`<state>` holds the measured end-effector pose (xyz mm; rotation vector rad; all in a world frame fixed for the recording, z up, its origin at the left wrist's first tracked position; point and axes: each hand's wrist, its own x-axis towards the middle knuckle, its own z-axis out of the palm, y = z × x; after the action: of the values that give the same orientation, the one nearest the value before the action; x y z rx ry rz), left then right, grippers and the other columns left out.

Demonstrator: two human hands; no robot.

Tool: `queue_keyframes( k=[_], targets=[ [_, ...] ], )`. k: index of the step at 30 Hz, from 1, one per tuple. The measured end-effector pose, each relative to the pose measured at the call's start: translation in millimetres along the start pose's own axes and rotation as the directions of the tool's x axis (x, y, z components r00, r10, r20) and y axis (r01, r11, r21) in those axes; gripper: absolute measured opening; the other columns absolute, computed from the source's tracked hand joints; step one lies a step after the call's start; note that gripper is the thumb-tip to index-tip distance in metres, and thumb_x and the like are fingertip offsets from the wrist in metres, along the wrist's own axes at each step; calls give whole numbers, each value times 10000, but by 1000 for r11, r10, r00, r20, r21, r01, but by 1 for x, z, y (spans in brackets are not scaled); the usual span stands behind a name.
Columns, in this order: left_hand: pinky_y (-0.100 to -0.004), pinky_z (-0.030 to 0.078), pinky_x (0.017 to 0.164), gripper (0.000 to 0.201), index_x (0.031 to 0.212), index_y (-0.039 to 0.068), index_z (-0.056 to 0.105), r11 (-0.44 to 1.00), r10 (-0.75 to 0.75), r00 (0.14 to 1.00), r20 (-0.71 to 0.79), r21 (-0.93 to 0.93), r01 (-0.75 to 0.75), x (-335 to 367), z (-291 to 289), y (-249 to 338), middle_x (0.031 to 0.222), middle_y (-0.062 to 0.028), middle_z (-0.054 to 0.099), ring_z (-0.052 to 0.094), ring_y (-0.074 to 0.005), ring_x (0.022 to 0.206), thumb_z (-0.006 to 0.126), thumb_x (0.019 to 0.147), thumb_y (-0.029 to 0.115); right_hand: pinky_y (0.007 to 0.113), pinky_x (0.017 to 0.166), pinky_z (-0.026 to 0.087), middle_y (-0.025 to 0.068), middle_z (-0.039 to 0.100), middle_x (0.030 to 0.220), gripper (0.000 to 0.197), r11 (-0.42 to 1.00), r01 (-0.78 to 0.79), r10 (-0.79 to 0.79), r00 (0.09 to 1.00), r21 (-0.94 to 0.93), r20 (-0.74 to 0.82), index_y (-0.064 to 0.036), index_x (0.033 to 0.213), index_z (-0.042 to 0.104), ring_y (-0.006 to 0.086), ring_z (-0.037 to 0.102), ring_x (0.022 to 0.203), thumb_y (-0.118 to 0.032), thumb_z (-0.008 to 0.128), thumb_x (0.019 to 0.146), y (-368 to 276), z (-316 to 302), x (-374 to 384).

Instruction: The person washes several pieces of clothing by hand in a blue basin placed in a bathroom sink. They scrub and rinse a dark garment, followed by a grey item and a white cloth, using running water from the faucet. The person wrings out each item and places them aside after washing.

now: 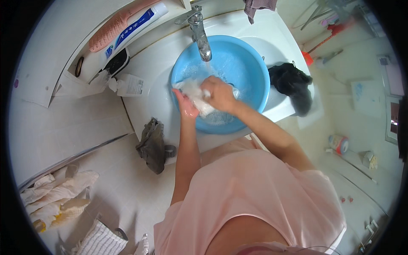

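A wet white cloth (193, 94) is bunched between my hands over a light blue basin (262, 91). My left hand (187, 106) is turned palm up at the basin's left side, its thumb stretched out and the cloth held across its fingers. My right hand (220, 95) is closed in a fist on the cloth, partly blurred. Sudsy water (236, 70) lies in the basin. Water runs from the chrome faucet (199, 36) just above my hands. Part of the cloth is hidden behind my right hand.
The basin stands in a white sink (144, 70). A black cloth (293, 87) lies on its right rim; a grey garment (153, 146) hangs over the left front edge. A shelf at upper left holds a pink hairbrush (112, 32) and a toothpaste tube (136, 27). Light-coloured clothes (63, 191) lie at lower left.
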<state>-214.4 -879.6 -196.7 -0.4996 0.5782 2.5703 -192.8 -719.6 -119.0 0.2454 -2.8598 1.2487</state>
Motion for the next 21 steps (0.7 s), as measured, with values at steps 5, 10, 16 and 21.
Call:
queue_keyframes(
  k=[5,10,16,21],
  targets=[
    [-396,473,911,587,1174,73,535,938,-181,877,445,-191,290,-1,11,-3,1085,-71,602,589,-219,983,440,909,588,427,748,417,72,518,1149,239,950,288,-310,916,-118,-253,-119,845,601,317,475,978,-204,717,654,-60,3,-30],
    [-392,486,896,612,1200,58,520,927,-240,826,511,-131,350,0,18,-9,1113,-88,595,599,-229,982,460,899,588,384,723,420,62,525,1089,245,914,327,-388,879,-241,-279,-127,808,598,285,477,966,-225,739,634,-52,19,-27],
    [-388,502,877,646,1230,41,501,979,52,986,161,186,-82,-5,16,-22,1146,-109,587,610,-241,982,483,887,589,359,684,482,54,546,970,214,922,334,-371,907,-195,-200,-126,810,606,280,525,908,-212,721,652,-43,16,-8],
    [-384,516,861,678,1255,27,486,727,277,961,-23,658,-194,-10,26,-14,1173,-126,580,619,-251,981,502,877,590,373,733,500,99,576,963,245,977,91,-63,987,193,-149,-85,877,627,293,580,895,-273,693,735,-32,3,16]
  ],
)
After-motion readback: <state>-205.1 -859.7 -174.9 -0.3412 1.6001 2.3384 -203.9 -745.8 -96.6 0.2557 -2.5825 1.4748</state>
